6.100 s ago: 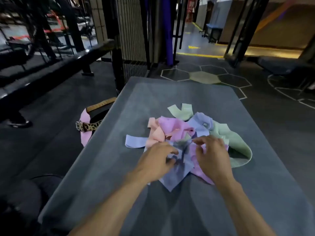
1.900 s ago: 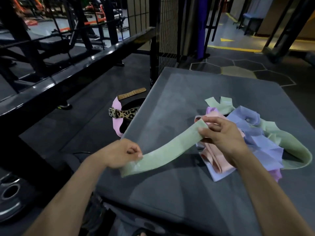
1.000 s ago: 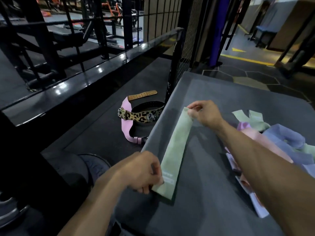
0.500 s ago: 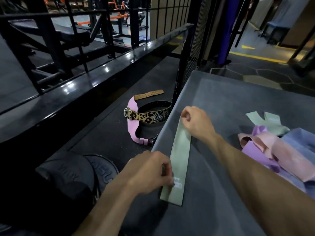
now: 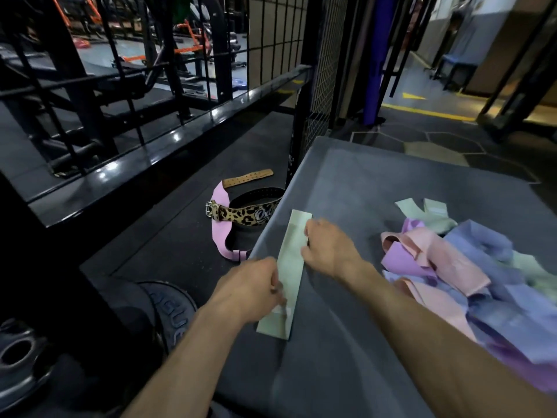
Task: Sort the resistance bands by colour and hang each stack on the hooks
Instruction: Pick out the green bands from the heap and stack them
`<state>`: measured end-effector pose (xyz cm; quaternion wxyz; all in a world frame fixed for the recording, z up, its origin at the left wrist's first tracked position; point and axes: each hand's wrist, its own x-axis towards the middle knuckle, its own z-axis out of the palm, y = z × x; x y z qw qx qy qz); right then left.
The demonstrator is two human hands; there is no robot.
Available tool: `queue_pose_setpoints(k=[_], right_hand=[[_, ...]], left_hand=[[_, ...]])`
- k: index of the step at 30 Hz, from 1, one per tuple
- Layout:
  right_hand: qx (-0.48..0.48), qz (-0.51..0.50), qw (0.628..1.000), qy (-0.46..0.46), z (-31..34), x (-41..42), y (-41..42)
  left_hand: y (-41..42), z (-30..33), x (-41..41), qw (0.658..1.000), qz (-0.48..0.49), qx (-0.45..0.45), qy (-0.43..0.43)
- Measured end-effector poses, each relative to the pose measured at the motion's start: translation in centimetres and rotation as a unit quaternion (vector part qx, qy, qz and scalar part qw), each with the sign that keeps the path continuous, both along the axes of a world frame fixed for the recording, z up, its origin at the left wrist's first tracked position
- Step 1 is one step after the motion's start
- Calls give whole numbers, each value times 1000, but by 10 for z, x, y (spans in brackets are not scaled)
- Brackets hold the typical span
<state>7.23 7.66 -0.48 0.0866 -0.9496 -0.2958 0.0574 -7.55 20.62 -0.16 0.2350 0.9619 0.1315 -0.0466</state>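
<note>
first green band laid out flat

the green band [image 5: 290,273] now lies along the grey table's [image 5: 361,188] left edge, no longer stretched in the air; left hand [image 5: 250,289] pinches its near end, right hand [image 5: 327,250] rests curled on its far end, with the mixed pile [image 5: 470,267] unsorted.

Dim gym lighting. Black rail [image 5: 168,137] & wire mesh panel [image 5: 324,70] standing beyond hands, to the L. Dark rubber floor [image 5: 168,236] lying L of hands; yellow floor line [image 5: 428,111] running far ahead, R side.
</note>
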Motion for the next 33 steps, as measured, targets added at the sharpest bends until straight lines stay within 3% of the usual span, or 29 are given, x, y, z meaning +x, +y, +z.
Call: queue_pose_setpoints(k=[4,9,13,20,24,28,33], right_hand=[[48,29,998,27,-7,-28,-7],[36,28,999,-14,-8,-44,-10],[53,71,995,-45,-7,-52,-17],[-8,108,994,-4,-15,-55,-29],[59,110,992,3,-3,-56,-58],[186,38,980,-52,25,-49,-134],[261,-193,935,-143,35,-43,-262]], left_hand=[[-3,-4,-1,999,47,-20,13],[-5,-2,-5,999,45,-23,-2],[-11,4,-4,1000,4,-11,-3],[-19,7,-6,998,-51,37,18],[-27,11,-6,998,-59,32,5],[-69,25,-1,991,-91,-14,-100],[-136,39,14,978,-160,-13,-136]])
